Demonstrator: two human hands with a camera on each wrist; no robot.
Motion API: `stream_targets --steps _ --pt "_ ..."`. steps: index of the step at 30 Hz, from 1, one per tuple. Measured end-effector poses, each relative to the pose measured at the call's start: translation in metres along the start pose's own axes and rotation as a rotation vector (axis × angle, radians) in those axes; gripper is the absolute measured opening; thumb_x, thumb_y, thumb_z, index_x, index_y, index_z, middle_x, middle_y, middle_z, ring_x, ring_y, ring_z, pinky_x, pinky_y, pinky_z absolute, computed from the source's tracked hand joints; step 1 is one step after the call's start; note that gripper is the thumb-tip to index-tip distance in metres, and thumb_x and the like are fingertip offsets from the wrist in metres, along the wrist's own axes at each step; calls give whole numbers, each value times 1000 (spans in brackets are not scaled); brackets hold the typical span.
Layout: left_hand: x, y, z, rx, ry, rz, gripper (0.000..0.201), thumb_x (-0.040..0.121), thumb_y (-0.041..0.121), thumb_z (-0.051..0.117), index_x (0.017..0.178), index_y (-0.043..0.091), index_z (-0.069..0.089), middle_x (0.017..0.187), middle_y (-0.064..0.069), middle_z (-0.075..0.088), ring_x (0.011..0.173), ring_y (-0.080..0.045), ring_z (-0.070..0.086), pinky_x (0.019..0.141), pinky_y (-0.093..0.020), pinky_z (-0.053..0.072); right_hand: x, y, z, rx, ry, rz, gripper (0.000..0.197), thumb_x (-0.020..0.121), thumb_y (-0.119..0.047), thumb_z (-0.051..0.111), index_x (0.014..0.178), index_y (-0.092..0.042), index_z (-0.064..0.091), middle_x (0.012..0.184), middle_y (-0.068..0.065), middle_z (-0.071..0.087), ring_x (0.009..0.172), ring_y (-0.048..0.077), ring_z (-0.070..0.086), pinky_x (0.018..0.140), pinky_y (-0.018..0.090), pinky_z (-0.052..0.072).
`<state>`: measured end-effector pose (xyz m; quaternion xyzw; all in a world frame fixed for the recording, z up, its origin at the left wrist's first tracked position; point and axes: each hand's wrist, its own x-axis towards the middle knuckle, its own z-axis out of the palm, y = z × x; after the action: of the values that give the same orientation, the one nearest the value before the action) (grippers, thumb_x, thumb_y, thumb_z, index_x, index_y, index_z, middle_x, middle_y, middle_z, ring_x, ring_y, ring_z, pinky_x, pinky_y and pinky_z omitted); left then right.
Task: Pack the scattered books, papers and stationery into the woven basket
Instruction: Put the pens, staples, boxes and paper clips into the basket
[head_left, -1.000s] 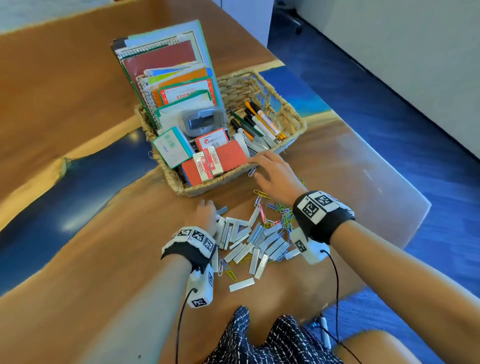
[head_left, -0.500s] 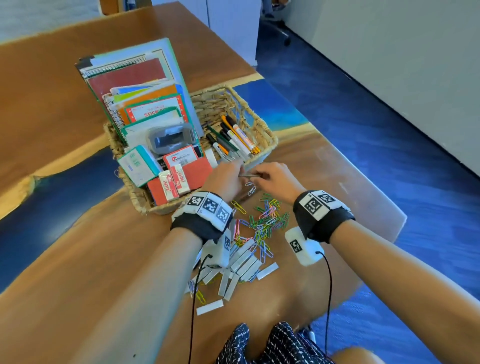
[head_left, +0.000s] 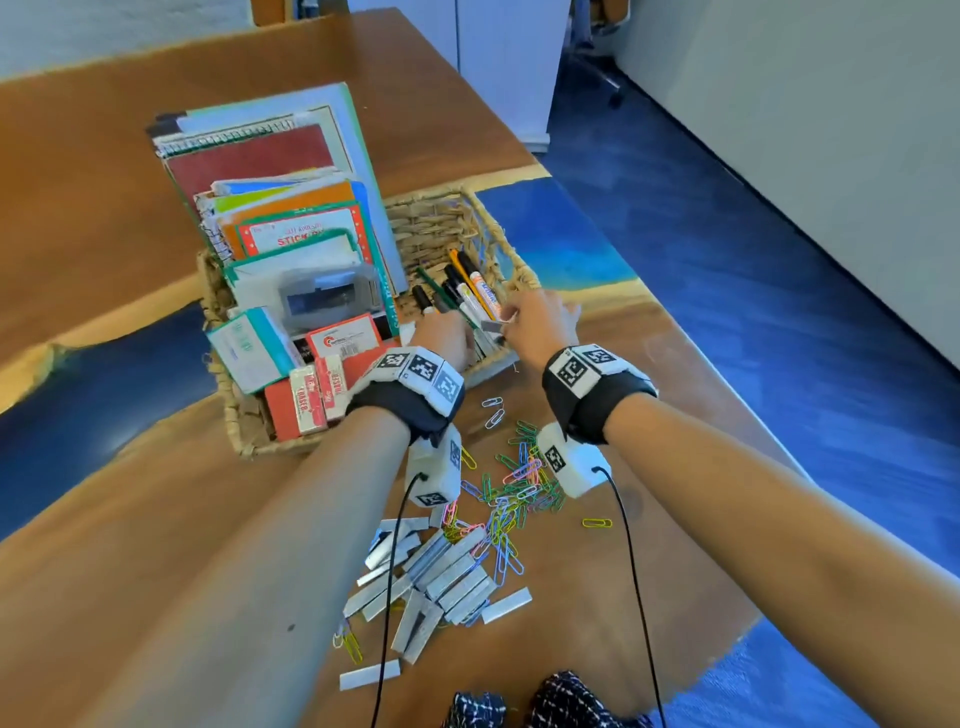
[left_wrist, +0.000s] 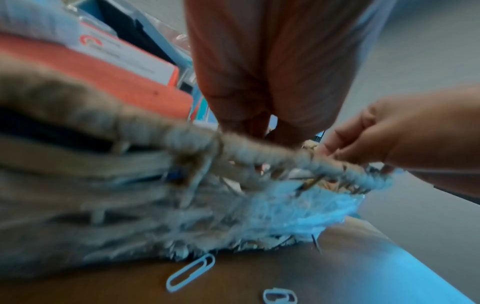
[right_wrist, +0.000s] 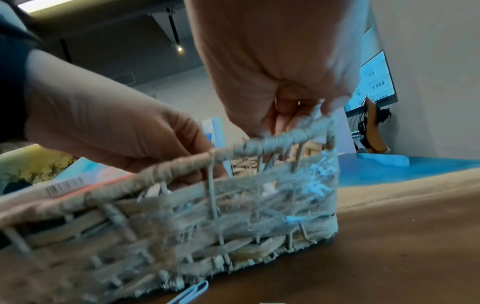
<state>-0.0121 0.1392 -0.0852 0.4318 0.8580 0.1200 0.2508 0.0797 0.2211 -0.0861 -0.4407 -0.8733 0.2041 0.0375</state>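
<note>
The woven basket (head_left: 441, 223) on the desk (head_left: 597, 597) holds upright notebooks (head_left: 260, 156) at its left and pens (head_left: 470, 291) at its right. Above the near rim, the left hand (head_left: 447, 332) has a curled grip whose contents are hidden; the right hand (head_left: 540, 322) pinches a staple strip (head_left: 491, 326). Paper clips (head_left: 514, 483) lie nearer, with bare wood running to the right edge.

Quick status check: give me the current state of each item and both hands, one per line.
woven basket: on the table, nearly full.
notebooks: upright inside the basket.
markers: lying in the basket.
staple strips: still loose on the table.
paper clips: still scattered on the table.
left hand: over the basket rim, grip unclear.
right hand: pinching a small grey item above the basket.
</note>
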Motion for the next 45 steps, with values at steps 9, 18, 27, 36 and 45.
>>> stream_targets --steps 9,18,27,36,45 --pt "2 -8 7 -14 -58 45 24 89 2 51 104 3 69 110 -18 65 102 -32 59 94 -41 48 17 -10 16 -155 -49 -33 9 83 -15 60 78 -18 65 87 4 65 98 26 53 92 40 21" --pt "-1 -10 7 20 -17 118 27 91 0 47 105 3 70 111 -16 66 110 -30 57 97 -38 45 16 -12 9 -252 -200 -108 21 88 -18 51 90 -23 71 96 -1 68 99 24 56 98 42 19" --pt "-28 -44 -17 -8 408 124 27 93 8 41 104 3 65 115 -16 54 108 -31 51 87 -41 42 -49 -6 30 144 96 -500 16 83 -11 56 90 -4 69 92 13 63 94 30 54 82 37 37" --pt "-40 -61 7 302 421 143 30 97 20 35 118 9 53 124 -8 50 119 -27 41 90 -40 34 -106 -17 48 -349 -669 -861 18 84 -20 57 99 -14 66 103 2 63 97 21 59 86 36 46" --pt "-43 -57 8 368 387 108 29 97 21 34 120 12 48 124 -7 53 119 -26 41 90 -39 35 -119 8 65 -442 -728 -835 21 87 -16 52 105 -13 61 115 4 57 107 23 54 93 36 37"
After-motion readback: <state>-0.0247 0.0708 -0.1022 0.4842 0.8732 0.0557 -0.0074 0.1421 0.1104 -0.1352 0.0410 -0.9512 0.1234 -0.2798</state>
